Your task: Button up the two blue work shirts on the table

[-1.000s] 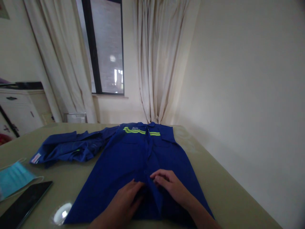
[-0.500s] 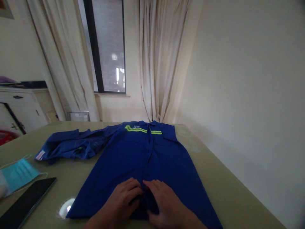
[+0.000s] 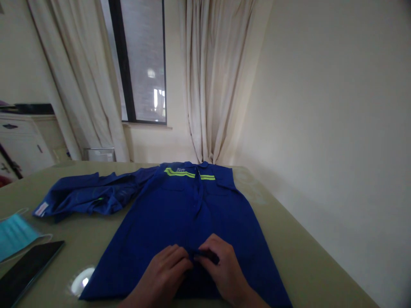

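Observation:
A dark blue work jacket (image 3: pixel 167 214) with yellow-green stripes across the chest lies spread on a greenish table (image 3: pixel 282 239), its collar at the far end. One sleeve stretches out to the left. Low on the front opening, my left hand (image 3: pixel 168 267) has its fingers closed on the cloth. Close beside it on the right, my right hand (image 3: pixel 221 265) pinches a raised bit of the front edge between thumb and fingers. The cloth between the fingertips is partly hidden.
On the left of the table lie a light blue face mask (image 3: pixel 17 235) and a black phone (image 3: pixel 30 269). A white round thing (image 3: pixel 81 281) sits by the jacket's lower left corner. Behind are curtains (image 3: pixel 208 85) and a window; a wall runs along the right.
My right hand has closed from a loosely open curl into a pinch on the front edge, lifting it a little. My left hand stays at the opening. The view has shifted slightly to the right.

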A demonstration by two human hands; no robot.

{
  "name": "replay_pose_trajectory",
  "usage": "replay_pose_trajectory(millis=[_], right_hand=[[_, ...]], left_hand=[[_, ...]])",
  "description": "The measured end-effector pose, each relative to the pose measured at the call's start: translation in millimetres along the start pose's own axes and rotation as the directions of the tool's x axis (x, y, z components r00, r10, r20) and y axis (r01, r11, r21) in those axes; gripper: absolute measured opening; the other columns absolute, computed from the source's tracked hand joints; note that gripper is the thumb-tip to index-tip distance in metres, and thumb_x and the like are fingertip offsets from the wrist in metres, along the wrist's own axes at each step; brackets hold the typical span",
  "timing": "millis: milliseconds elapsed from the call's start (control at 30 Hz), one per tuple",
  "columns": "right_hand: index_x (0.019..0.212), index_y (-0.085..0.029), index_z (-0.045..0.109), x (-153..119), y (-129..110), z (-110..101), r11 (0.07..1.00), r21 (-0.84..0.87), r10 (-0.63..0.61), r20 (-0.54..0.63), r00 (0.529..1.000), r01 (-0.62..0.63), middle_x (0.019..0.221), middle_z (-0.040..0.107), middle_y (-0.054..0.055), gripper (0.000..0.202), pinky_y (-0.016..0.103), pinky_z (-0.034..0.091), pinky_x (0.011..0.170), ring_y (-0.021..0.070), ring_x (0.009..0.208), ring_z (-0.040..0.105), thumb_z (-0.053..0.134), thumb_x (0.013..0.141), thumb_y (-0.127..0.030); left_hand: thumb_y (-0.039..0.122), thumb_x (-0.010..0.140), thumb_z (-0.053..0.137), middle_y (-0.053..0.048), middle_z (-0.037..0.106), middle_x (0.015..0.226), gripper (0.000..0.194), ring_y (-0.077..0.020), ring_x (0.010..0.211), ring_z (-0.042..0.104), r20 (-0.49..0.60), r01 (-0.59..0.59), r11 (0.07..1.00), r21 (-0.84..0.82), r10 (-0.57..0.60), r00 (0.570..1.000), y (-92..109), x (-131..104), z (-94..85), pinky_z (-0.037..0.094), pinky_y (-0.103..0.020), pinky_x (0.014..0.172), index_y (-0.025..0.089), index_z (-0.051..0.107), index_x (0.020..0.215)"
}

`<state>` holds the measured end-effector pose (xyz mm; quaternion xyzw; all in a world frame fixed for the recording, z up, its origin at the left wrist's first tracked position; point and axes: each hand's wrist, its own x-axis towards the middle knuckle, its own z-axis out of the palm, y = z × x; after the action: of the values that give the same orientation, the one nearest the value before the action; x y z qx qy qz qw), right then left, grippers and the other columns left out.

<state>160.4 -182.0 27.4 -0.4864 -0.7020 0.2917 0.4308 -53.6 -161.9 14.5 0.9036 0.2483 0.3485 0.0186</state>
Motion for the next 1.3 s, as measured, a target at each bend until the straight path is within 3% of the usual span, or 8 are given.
replay_pose_trajectory(millis=[33,200,367,567,767,1133,1300], right_hand=[[0.088,-0.023,0.075,-1.5,-0.5,1.7,1.000,-0.006,-0.029,0.033,0.999,0.029,0.086,0.069,0.001,0.004,0.026,0.047,0.074,0.0170,0.080,0.063,0.072,0.088,-0.025],[0.104,-0.028,0.079,-2.9,-3.3,0.6,0.997,0.020,-0.070,0.183,0.981,0.068,0.099,0.071,0.002,0.032,0.026,0.050,0.084,0.0166,0.092,0.066,0.060,0.088,-0.008],[0.109,-0.030,0.079,-1.4,-2.6,-3.2,0.999,-0.010,-0.040,0.182,0.983,0.042,0.099,0.071,0.002,0.040,0.026,0.050,0.086,0.0164,0.093,0.066,0.058,0.086,-0.004],[0.100,-0.028,0.080,-2.8,5.3,1.2,0.993,-0.099,-0.038,0.212,0.977,0.060,0.094,0.070,0.001,0.038,0.025,0.048,0.082,0.0164,0.090,0.065,0.059,0.081,-0.002],[0.089,-0.023,0.072,-4.5,11.7,4.9,0.982,-0.186,-0.002,0.126,0.992,0.026,0.092,0.069,0.001,0.026,0.025,0.047,0.079,0.0168,0.088,0.065,0.060,0.078,-0.002],[0.087,-0.022,0.069,-3.1,11.2,10.0,0.994,-0.095,0.055,0.107,0.993,-0.045,0.089,0.067,0.000,0.029,0.024,0.045,0.076,0.0165,0.084,0.064,0.059,0.071,0.000],[0.084,-0.021,0.066,-5.1,11.1,13.4,0.982,-0.155,0.121,0.085,0.989,-0.107,0.085,0.067,0.000,0.030,0.024,0.042,0.072,0.0162,0.080,0.062,0.059,0.067,0.002]], left_hand=[[-0.002,0.085,0.044,-0.001,0.069,0.084,0.032,-0.0169,0.073,0.063,-0.004,0.002,1.000,0.015,-0.002,1.000,1.6,0.5,0.1,0.052,-0.027,0.069,0.024,0.061,0.094],[-0.005,0.081,0.042,-0.001,0.067,0.085,0.036,-0.0169,0.075,0.061,-0.029,0.016,1.000,0.007,-0.015,0.999,0.2,-1.0,3.3,0.051,-0.027,0.072,0.023,0.059,0.096],[-0.003,0.086,0.043,-0.002,0.068,0.087,0.034,-0.0169,0.077,0.062,-0.047,0.012,1.000,-0.009,-0.012,0.999,-0.3,-1.1,2.0,0.051,-0.028,0.075,0.023,0.059,0.101],[0.002,0.092,0.043,-0.002,0.069,0.086,0.028,-0.0163,0.075,0.062,-0.046,-0.032,0.999,-0.019,0.031,0.998,1.1,0.7,-0.7,0.050,-0.027,0.070,0.023,0.060,0.101],[0.000,0.089,0.045,-0.001,0.069,0.086,0.031,-0.0170,0.074,0.061,-0.018,-0.012,1.000,0.012,0.012,1.000,0.3,2.7,-0.2,0.049,-0.028,0.069,0.024,0.060,0.101],[-0.002,0.088,0.043,-0.001,0.066,0.084,0.034,-0.0176,0.073,0.059,0.034,-0.006,0.999,0.039,0.004,0.999,-1.0,-0.7,4.9,0.046,-0.028,0.067,0.025,0.060,0.101],[-0.004,0.085,0.045,-0.001,0.066,0.088,0.036,-0.0176,0.076,0.059,0.075,0.019,1.000,0.017,-0.021,0.997,-3.7,-3.7,8.9,0.045,-0.028,0.071,0.025,0.059,0.101]])
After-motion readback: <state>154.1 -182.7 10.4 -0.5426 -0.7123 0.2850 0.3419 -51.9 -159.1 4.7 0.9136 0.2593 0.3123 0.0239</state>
